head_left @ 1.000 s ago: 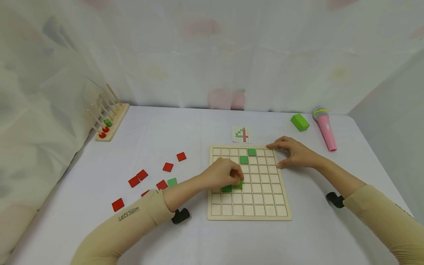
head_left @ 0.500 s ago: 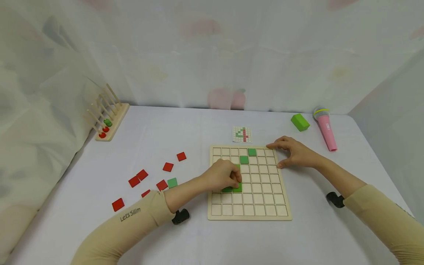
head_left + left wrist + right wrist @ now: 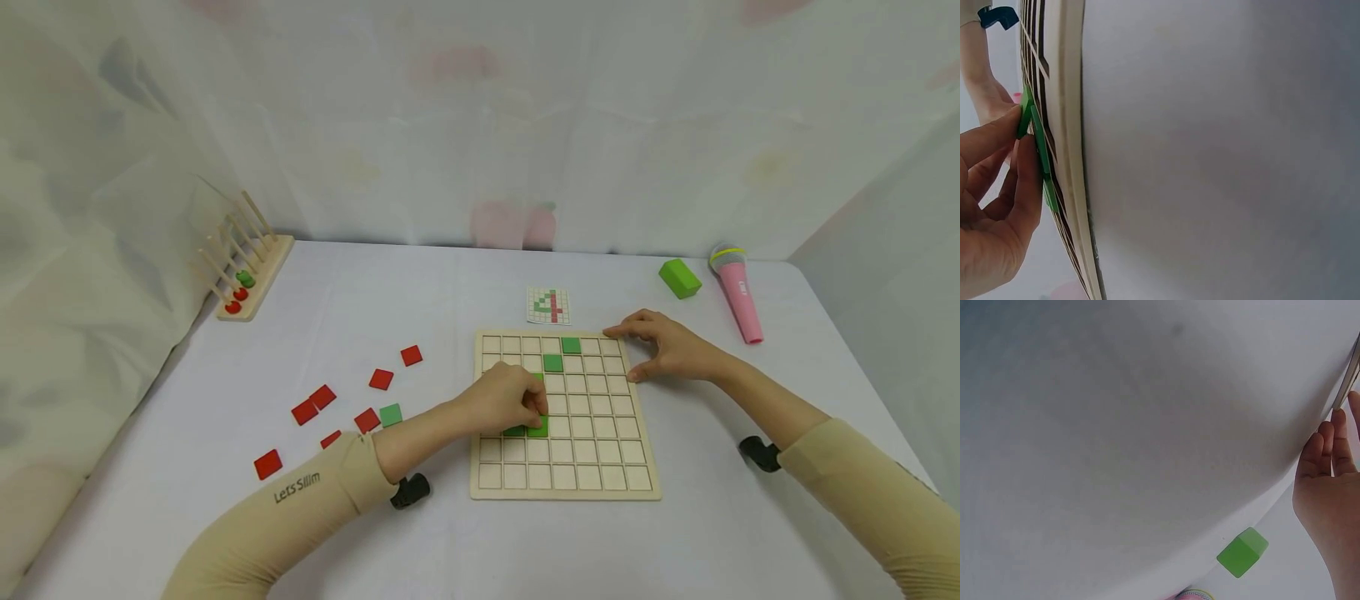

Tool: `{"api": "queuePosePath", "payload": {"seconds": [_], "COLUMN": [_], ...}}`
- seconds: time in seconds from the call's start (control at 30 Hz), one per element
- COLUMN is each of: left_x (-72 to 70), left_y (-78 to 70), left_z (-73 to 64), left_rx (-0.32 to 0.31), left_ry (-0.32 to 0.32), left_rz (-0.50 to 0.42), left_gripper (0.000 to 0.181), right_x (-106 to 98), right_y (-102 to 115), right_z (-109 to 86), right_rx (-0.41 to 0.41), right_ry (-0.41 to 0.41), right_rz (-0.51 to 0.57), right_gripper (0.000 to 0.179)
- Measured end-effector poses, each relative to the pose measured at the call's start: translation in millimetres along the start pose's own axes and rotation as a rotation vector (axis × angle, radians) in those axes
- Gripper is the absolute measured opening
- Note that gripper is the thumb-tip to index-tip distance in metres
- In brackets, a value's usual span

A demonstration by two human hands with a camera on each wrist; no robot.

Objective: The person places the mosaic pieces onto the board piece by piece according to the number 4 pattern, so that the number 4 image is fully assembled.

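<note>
My left hand (image 3: 498, 398) pinches a green square tile (image 3: 537, 427) over a cell of the wooden grid board (image 3: 566, 490). In the left wrist view, that tile (image 3: 1024, 112) stands tilted between thumb and fingertips, against the board. Another green tile (image 3: 513, 432) lies just left of it, partly covered by the hand. Farther up the board are green tiles, one (image 3: 552, 363) and another (image 3: 571, 345), plus one peeking out behind the fingers. My right hand (image 3: 671, 346) touches the board's far right corner, thumb at the side edge and fingers at the top.
Several red tiles (image 3: 381, 379) and a loose green tile (image 3: 390, 415) lie left of the board. A pattern card (image 3: 548, 306) sits behind it. Back right are a green block (image 3: 679, 278) and a pink toy microphone (image 3: 738, 296). A peg rack (image 3: 258, 283) stands back left.
My left hand has shifted slightly toward me and left, bringing the green tile down onto its cell. A green tile beyond the fingers has come partly into view. The right hand stays put.
</note>
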State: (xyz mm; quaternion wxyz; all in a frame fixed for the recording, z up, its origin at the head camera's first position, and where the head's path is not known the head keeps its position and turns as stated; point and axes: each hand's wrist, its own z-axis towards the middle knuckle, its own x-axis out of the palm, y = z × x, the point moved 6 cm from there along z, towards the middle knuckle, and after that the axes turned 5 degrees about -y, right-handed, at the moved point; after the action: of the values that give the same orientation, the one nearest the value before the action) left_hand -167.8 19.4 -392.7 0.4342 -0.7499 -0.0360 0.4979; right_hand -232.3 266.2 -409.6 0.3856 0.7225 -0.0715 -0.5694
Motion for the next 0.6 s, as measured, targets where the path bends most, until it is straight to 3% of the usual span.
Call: {"api": "queuePosePath", "payload": {"seconds": [0.33, 0.6], "left_x": [1.2, -2.3], "left_y": [-2.4, -2.4], "left_z": [0.3, 0.6], "left_rx": [0.027, 0.064], "left_ry": [-0.004, 0.038], "left_rz": [0.05, 0.06], "left_gripper": [0.008, 0.008], "right_x": [0.2, 0.0], "right_y": [1.8, 2.4], "right_z": [-0.5, 0.1], "right_rx": [0.005, -0.002], "right_ry": [-0.002, -0.007], "right_rz": [0.0, -0.01], "right_gripper": [0.071, 0.071]}}
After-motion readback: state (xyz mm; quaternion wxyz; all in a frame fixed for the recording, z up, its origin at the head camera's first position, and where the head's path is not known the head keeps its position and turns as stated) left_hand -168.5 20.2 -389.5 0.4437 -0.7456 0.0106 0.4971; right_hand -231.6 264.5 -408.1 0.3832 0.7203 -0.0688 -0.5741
